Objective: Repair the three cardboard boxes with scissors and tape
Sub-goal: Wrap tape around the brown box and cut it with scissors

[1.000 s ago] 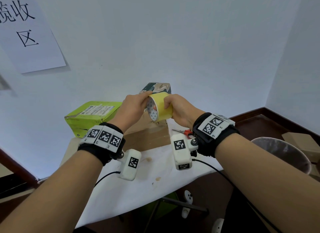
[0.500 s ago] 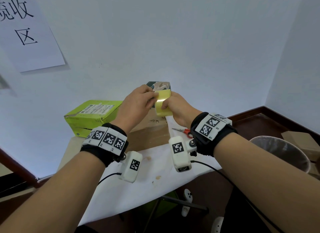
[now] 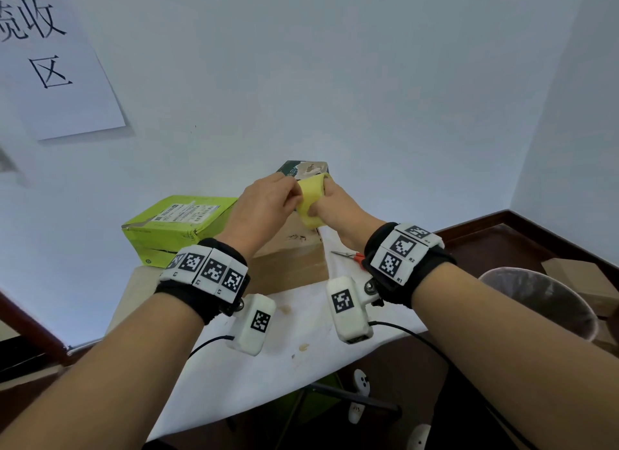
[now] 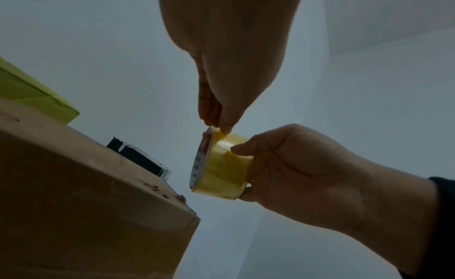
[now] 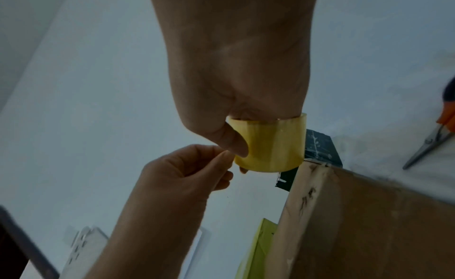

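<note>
Both hands hold a yellow tape roll (image 3: 311,198) in the air above the brown cardboard box (image 3: 291,258). My right hand (image 3: 331,203) grips the roll (image 4: 221,166), thumb on its outer face and fingers through the core. My left hand (image 4: 219,127) pinches the roll's top rim with thumb and forefinger; in the right wrist view the left hand (image 5: 221,156) sits against the roll (image 5: 268,145). No free strip of tape shows. A green box (image 3: 174,225) lies at the left, and a dark printed box (image 3: 304,170) stands behind the roll. Orange-handled scissors (image 3: 348,255) lie on the white table cover, right of the brown box.
The white-covered table (image 3: 268,366) stands against a pale wall with a paper sign (image 3: 50,64). A lined waste bin (image 3: 542,299) stands on the floor at the right, cardboard pieces (image 3: 576,275) beside it. Chair legs (image 3: 355,399) show under the table's front edge.
The roll has turned from showing its open core to lying edge-on. Both hands have risen slightly with it, and my left fingers have shifted onto its top rim.
</note>
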Action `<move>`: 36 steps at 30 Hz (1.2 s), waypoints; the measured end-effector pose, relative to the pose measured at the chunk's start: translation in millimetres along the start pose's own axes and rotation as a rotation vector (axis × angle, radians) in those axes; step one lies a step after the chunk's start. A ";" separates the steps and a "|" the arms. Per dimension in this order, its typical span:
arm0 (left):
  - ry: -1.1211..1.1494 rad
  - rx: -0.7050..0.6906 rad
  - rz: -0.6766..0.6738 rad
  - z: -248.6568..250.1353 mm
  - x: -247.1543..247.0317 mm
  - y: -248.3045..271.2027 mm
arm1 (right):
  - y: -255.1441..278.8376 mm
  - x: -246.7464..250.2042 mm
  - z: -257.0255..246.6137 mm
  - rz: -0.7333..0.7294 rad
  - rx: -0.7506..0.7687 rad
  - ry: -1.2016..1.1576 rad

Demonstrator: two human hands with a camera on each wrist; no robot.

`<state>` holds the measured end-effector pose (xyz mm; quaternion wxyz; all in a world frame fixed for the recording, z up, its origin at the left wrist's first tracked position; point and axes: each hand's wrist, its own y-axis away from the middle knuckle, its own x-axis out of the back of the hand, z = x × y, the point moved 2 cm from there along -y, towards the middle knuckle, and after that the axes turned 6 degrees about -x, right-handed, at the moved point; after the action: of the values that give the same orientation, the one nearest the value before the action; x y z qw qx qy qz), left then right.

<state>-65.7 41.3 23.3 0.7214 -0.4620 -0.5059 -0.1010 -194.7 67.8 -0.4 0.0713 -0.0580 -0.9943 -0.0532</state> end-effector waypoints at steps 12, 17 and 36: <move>-0.504 0.072 -0.279 31.8 15.5 -8.4 | -0.2 -4.2 -9.1 0.019 0.110 0.190; -0.540 0.038 -0.256 37.2 16.7 -11.3 | -0.5 -5.4 -9.8 0.036 0.132 0.184; -0.285 -0.131 -0.223 17.0 8.3 -11.1 | -2.3 2.2 -2.1 -0.026 0.084 0.195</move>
<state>-79.3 50.8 37.4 0.5953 -0.4586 -0.6433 -0.1467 -196.8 65.5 1.8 0.1692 -0.0367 -0.9847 -0.0178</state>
